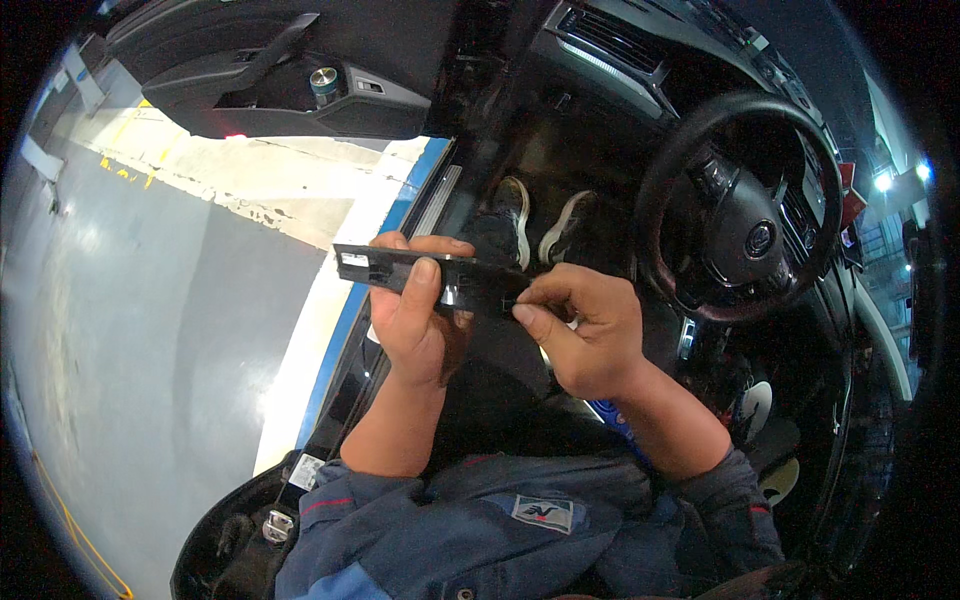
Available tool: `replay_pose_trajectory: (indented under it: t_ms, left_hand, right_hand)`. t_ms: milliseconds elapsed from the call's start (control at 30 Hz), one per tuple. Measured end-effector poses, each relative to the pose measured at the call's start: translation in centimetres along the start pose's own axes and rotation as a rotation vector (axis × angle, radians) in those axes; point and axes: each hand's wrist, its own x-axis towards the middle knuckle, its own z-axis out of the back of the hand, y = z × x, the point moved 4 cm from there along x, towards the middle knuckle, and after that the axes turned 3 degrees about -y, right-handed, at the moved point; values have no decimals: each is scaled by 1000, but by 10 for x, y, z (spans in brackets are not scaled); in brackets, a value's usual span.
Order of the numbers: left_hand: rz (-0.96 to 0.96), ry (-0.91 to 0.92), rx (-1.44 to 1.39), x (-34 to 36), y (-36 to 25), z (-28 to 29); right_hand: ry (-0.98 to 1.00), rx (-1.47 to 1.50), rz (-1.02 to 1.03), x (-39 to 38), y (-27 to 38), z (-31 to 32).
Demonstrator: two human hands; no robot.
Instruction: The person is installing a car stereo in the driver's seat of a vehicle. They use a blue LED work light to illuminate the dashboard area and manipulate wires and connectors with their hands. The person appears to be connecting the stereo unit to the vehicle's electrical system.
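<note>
A long, narrow, glossy black trim piece (385, 266) lies tilted across in front of me, its left end slightly higher. My left hand (405, 320) is closed on it, thumb across the near face and fingers behind. A small white label shows near the piece's left end. My right hand (600, 330) is closed in a pinch at the right end, thumb and forefinger against the piece. Whether some small part is also between those fingertips, I cannot tell. The dark piece blends into the dark background near its right end.
A steering wheel (760, 107) stands to the right of my hands. Beyond them, dark shoes (517, 215) rest in the footwell. The car door (400, 105) is swung out at the far left, with a bottle (324, 87) in its pocket. A yellow cable (80, 535) lies on the floor outside.
</note>
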Motion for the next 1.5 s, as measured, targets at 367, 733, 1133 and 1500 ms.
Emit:
replay_pose_trajectory:
  t_ms: [367, 733, 1133, 1500]
  left_hand:
    - [93, -349, 164, 38, 35, 81]
    - [162, -143, 249, 11, 61, 48]
    - [-93, 1347, 909, -121, 181, -143]
    - [669, 1025, 1331, -145, 433, -169]
  right_hand:
    - [205, 76, -122, 60, 5, -90]
    - [-47, -580, 107, -142, -89, 59]
    - [453, -422, -629, -354, -138, 122]
    - [-495, 168, -855, -438, -189, 341]
